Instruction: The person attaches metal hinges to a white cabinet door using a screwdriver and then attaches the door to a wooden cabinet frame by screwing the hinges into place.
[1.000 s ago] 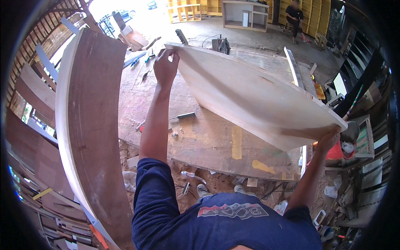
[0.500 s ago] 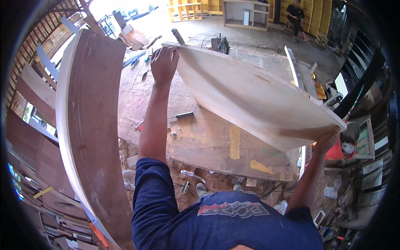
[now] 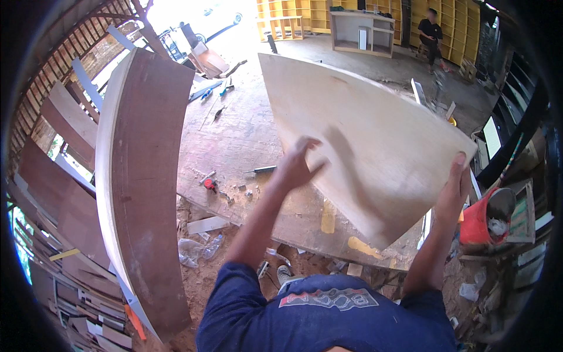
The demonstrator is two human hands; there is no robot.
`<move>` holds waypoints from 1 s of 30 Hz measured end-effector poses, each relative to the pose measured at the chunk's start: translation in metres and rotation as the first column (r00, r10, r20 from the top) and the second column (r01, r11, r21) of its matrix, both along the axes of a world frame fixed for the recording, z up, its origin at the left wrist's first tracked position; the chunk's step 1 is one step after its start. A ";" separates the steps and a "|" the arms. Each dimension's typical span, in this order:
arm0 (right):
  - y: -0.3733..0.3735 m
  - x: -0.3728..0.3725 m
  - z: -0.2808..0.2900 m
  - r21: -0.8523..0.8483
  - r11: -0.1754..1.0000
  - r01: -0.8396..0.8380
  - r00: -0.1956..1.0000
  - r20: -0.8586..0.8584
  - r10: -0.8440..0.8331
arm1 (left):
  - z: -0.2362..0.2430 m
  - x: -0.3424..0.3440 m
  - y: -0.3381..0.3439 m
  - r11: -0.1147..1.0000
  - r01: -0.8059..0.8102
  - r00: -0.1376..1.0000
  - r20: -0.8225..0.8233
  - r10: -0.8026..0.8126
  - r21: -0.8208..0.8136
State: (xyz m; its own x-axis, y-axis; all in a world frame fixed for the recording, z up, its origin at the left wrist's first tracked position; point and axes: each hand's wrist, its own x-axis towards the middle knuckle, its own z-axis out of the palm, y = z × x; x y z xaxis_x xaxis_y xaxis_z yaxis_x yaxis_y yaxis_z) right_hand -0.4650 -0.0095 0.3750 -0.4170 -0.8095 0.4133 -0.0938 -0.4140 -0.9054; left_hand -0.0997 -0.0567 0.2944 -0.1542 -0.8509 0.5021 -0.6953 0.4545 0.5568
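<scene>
A pale wooden panel [image 3: 363, 129] stands tilted above the worktable [image 3: 223, 146], its broad face toward me. My right hand [image 3: 458, 173] grips the panel's right edge, the thumb lying on the near face and the other fingers hidden behind. My left hand [image 3: 300, 164] is off the upper left corner, thumb and fingers apart, in front of the panel's lower left edge. Whether it touches the panel I cannot tell. Left of it on the table lie a dark-handled tool [image 3: 261, 169] and a small red object [image 3: 210, 184].
A tall curved brown board [image 3: 146, 176] stands at the left. A red bucket [image 3: 478, 220] is on the right. Farther off are an unfinished cabinet [image 3: 362, 35], yellow shelving [image 3: 463, 35] and a seated person [image 3: 431, 35]. Plastic bags [image 3: 196, 249] and scraps litter the floor.
My left hand has let go of the panel's upper left corner and come down and right. The panel has tipped to show more of its face; my right hand still holds its right edge.
</scene>
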 end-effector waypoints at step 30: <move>-0.050 0.389 0.083 -0.548 0.249 -0.798 0.596 -0.777 0.202 | -0.042 0.108 0.354 0.578 -0.778 0.392 -0.530 0.752 0.246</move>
State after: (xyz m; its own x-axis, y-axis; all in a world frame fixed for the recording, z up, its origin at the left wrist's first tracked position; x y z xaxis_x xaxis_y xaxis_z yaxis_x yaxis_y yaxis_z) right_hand -0.0765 -0.0592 0.4582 0.4318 0.1059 0.8957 0.1996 -0.9797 0.0196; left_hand 0.0084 0.2969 0.2523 0.8483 -0.4497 0.2796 -0.3520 -0.0843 0.9322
